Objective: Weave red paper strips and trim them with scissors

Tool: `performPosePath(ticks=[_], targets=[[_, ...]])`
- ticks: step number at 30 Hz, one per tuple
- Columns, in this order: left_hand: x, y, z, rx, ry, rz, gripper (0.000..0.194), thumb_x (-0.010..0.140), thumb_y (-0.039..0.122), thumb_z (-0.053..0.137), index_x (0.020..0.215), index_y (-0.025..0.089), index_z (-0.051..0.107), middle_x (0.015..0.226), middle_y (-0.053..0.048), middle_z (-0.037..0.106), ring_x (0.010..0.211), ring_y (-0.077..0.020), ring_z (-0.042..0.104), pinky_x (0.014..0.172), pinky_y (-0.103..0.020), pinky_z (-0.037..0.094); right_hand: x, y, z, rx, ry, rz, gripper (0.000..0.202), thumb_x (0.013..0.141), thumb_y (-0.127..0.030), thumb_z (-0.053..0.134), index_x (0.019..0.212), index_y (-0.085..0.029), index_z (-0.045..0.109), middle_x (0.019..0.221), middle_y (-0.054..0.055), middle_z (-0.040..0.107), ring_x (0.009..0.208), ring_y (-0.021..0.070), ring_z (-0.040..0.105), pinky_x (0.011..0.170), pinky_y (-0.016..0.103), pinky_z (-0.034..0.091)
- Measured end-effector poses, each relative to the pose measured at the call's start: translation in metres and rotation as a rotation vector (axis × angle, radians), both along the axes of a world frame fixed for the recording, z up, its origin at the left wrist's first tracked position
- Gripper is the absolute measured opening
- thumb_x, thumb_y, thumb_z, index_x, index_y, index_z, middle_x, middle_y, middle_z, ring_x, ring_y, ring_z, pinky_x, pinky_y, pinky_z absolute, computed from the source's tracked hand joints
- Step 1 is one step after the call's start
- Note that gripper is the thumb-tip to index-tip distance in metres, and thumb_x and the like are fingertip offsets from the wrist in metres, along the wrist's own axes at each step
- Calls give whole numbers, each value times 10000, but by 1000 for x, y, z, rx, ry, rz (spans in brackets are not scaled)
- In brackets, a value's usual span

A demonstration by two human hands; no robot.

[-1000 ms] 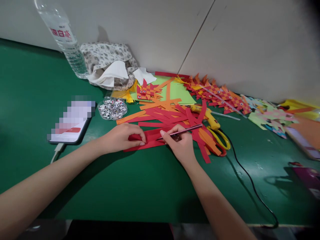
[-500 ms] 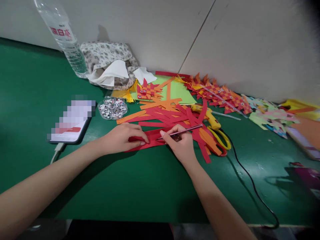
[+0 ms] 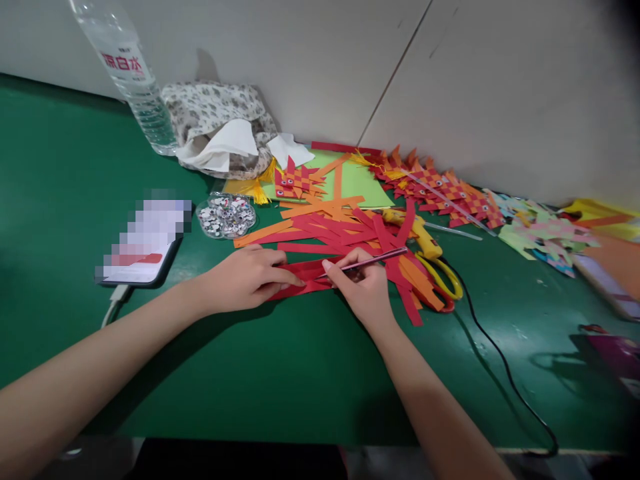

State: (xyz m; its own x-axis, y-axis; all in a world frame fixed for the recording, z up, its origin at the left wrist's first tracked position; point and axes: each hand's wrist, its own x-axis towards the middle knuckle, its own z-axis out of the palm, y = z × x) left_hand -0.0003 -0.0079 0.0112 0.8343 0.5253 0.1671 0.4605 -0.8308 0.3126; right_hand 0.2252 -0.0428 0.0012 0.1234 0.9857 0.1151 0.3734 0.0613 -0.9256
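Observation:
A red paper strip [image 3: 305, 270] lies folded or layered on the table before me. My left hand [image 3: 250, 277] holds its left end, fingertips pressing on the paper and the thumb tucked close beside them. A slim, shiny pink pen [image 3: 383, 257] is gripped in my right hand [image 3: 363, 287], its tip on or just above the strip. Past my hands spreads a pile of loose red and orange paper strips [image 3: 340, 230]. Yellow-and-red-handled scissors [image 3: 453, 287] lie to the right, partly under strips, near a yellow glue gun [image 3: 425, 240].
A phone [image 3: 145, 247] with a charging cable lies left, near a clear case of googly eyes [image 3: 227, 217]. Behind stand a water bottle [image 3: 135, 87] and a tissue pouch [image 3: 215, 107]. Woven paper fish [image 3: 440, 187] rest against the wall. A black cord [image 3: 500, 353] crosses the right side.
My left hand has slid slightly right along the red paper strip, its fingertips nearer the pen tip. The right hand and the pen have barely moved.

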Motion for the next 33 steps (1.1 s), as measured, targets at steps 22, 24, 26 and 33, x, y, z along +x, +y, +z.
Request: performPosePath(ticks=[22, 24, 26, 33], targets=[[-1, 7, 0, -212, -133, -49, 266, 921, 255, 470, 1005, 285, 720, 757, -13, 578, 658, -107, 541, 614, -220, 371, -3, -2, 3, 65, -101, -16, 279, 730, -373, 695, 618, -220, 489, 524, -44, 530, 479, 115, 490, 474, 235, 374], [-2, 7, 1, -229, -134, -52, 263, 916, 246, 477, 996, 283, 725, 749, -10, 577, 648, -102, 539, 605, -218, 365, -3, -3, 3, 67, -103, -14, 274, 732, -370, 693, 619, -221, 493, 525, -41, 533, 481, 117, 492, 476, 237, 373], [-3, 7, 2, -234, -127, -53, 267, 913, 229, 478, 998, 282, 725, 745, -9, 575, 649, -102, 537, 602, -218, 359, -3, -3, 3, 64, -100, -10, 274, 733, -365, 694, 617, -220, 493, 525, -41, 536, 478, 115, 490, 471, 235, 365], [-2, 7, 2, -232, -109, -43, 259, 902, 223, 491, 1002, 281, 723, 751, -10, 564, 658, -108, 529, 617, -218, 363, -3, -3, 6, 46, -18, -4, 278, 721, -346, 713, 603, -212, 499, 511, -38, 544, 461, 111, 497, 449, 228, 356]])
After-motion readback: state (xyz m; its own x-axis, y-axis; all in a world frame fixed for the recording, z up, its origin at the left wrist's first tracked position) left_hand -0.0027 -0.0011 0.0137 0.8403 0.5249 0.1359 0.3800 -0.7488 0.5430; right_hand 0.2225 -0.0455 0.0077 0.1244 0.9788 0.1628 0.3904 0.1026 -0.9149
